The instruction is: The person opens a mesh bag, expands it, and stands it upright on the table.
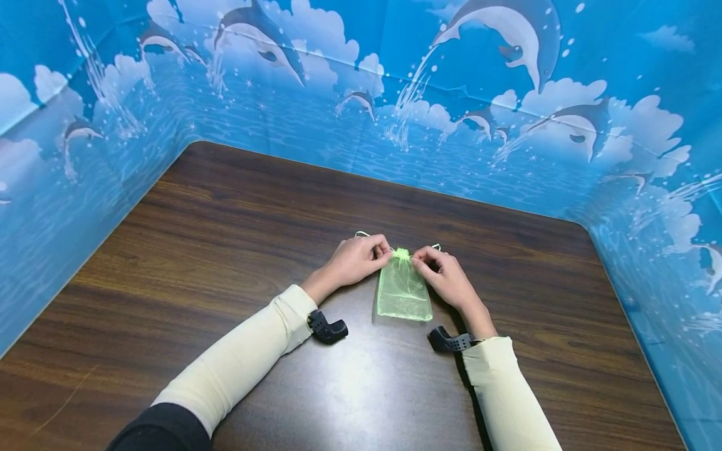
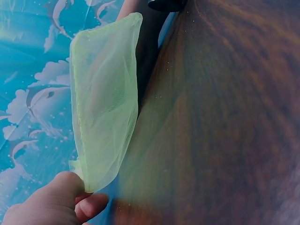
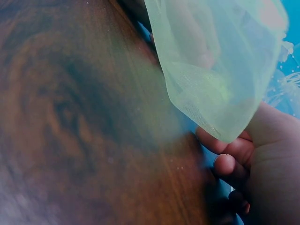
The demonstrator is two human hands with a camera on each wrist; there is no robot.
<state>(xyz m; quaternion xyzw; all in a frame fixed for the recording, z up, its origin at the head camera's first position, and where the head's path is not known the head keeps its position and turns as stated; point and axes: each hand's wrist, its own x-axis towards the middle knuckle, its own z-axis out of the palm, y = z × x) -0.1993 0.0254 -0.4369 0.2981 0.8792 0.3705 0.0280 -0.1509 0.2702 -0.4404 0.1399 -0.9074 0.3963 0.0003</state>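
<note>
A small, sheer light-green drawstring pouch (image 1: 403, 291) is in front of me at the middle of the table, its neck gathered tight at the top. At the left of that neck, my left hand (image 1: 360, 259) pinches the pale drawstring, and a loop (image 1: 361, 233) of it shows behind the hand. The right hand (image 1: 447, 277) pinches the cord on the opposite side, with a short end (image 1: 437, 246) sticking out past the fingers. In the left wrist view the pouch (image 2: 105, 108) rises above the thumb; in the right wrist view its mesh (image 3: 215, 79) overlaps the fingers.
The dark wood-grain table (image 1: 225, 219) has rounded far corners. A blue dolphin-print curtain (image 1: 316, 125) encloses its back and sides. Black wrist cameras (image 1: 329, 328) are strapped at both wrists, over pale sleeves (image 1: 237, 357).
</note>
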